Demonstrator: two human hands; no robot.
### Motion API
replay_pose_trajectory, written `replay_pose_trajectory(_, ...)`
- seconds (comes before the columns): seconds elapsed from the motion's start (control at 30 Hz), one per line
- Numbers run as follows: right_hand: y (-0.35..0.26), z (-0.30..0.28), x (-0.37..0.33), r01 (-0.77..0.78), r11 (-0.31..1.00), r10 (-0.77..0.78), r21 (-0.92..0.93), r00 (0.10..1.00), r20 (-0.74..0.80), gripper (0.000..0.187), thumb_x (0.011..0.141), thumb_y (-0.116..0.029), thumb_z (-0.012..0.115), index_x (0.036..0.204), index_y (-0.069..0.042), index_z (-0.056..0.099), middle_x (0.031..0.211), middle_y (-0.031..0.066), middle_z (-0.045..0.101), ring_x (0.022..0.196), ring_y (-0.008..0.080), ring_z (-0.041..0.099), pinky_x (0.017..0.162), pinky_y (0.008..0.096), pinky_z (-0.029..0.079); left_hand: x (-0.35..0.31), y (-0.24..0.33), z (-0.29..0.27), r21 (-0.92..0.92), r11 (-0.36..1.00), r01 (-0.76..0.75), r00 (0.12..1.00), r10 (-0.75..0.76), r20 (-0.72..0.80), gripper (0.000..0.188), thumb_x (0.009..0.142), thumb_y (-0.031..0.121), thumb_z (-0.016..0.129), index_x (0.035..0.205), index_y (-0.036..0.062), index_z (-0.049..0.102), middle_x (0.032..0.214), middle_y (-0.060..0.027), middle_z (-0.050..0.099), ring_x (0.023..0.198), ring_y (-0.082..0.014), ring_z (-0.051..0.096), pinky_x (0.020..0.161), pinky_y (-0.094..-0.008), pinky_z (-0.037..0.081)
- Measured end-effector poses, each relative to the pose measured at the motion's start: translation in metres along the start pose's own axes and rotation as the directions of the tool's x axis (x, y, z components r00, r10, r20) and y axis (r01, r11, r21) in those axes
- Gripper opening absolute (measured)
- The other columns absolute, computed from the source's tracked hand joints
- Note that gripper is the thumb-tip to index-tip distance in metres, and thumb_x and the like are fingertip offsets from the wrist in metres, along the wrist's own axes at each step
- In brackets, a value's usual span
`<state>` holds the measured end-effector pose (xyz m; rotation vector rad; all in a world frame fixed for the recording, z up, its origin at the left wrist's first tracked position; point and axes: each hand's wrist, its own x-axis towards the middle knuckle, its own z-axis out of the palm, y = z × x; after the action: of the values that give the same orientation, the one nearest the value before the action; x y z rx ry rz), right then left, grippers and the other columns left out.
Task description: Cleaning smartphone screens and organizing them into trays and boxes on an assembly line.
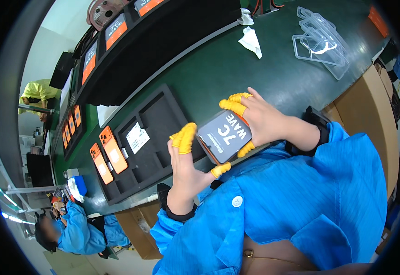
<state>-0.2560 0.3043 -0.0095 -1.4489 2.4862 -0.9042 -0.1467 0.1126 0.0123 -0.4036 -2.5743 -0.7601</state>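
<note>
Mid-frame, the right hand [264, 120], in yellow finger covers [235, 107], pinches a grey-and-orange box [225, 136] between fingers and thumb; the left hand [186, 167] is spread just beside the box's left side, contact unclear; left of centre lies a black tray [159, 112]; clear plastic cases [330, 34] lie at upper right.

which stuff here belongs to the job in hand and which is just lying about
Likely the job:
- grey box, held in the right grip
- black tray
- two orange phones
- white label sheet

Seemingly lying about:
- crumpled white tissue
- clear plastic cases
- pink fan
</note>
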Motion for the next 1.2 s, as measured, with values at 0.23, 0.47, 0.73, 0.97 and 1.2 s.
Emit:
replay_pose_trajectory(0.23, -0.018, 0.013, 0.006, 0.002, 1.0, -0.006, -0.011, 0.915, -0.403, 0.092, 0.049, -0.041, 0.074, 0.119, 0.0, 0.032, 0.109, 0.0215, 0.04, 0.106, 0.0349, 0.037, 0.097, 0.0499, 0.014, -0.01, 0.017, 0.008, -0.505, 0.804, 0.314, 0.943, -0.325, 0.068, 0.096, 0.056, 0.044, 0.074, 0.122, -0.0053, 0.025, 0.114, -0.0151, 0.042, 0.11, -0.0259, 0.038, 0.092, -0.0351, 0.03)
replay_pose_trajectory(0.47, -0.023, 0.027, 0.006, -0.022, 0.999, 0.037, 0.041, 0.898, -0.438, 0.091, 0.052, -0.039, 0.073, 0.12, 0.002, 0.029, 0.108, 0.0221, 0.038, 0.106, 0.0341, 0.036, 0.097, 0.0507, 0.014, -0.001, 0.027, 0.008, -0.478, 0.812, 0.334, 0.925, -0.38, 0.001, 0.064, 0.076, 0.029, 0.06, 0.119, -0.006, 0.028, 0.103, -0.0156, 0.052, 0.093, -0.0212, 0.054, 0.079, -0.03, 0.042)
replay_pose_trajectory(0.73, -0.028, 0.031, 0.013, -0.056, 0.997, 0.028, -0.046, 0.885, -0.464, 0.092, 0.053, -0.041, 0.072, 0.121, 0.003, 0.027, 0.109, 0.0229, 0.038, 0.106, 0.0343, 0.035, 0.096, 0.0507, 0.016, -0.003, 0.021, 0.005, -0.344, 0.871, 0.352, 0.908, -0.406, -0.099, 0.049, 0.076, 0.021, 0.061, 0.111, -0.0059, 0.038, 0.093, -0.0126, 0.056, 0.085, -0.0167, 0.055, 0.076, -0.0268, 0.042)
replay_pose_trajectory(0.97, -0.03, 0.028, 0.016, -0.079, 0.997, 0.07, -0.004, 0.912, -0.403, 0.095, 0.052, -0.043, 0.073, 0.121, 0.004, 0.027, 0.11, 0.0238, 0.039, 0.106, 0.0358, 0.035, 0.097, 0.0472, 0.018, -0.001, 0.023, 0.001, -0.314, 0.877, 0.363, 0.902, -0.416, -0.119, 0.036, 0.076, 0.013, 0.061, 0.103, -0.0052, 0.045, 0.088, -0.0092, 0.057, 0.082, -0.0106, 0.052, 0.074, -0.0239, 0.04)
replay_pose_trajectory(1.2, -0.019, 0.012, 0.027, -0.125, 0.977, 0.16, 0.172, 0.965, -0.209, 0.072, 0.056, -0.04, 0.072, 0.11, -0.001, 0.045, 0.097, 0.0191, 0.051, 0.093, 0.0328, 0.048, 0.086, 0.04, 0.035, -0.003, 0.013, -0.003, -0.337, 0.844, 0.418, 0.876, -0.472, -0.096, 0.029, 0.075, 0.004, 0.06, 0.099, -0.0049, 0.047, 0.087, -0.0078, 0.057, 0.082, -0.0093, 0.05, 0.074, -0.022, 0.039)
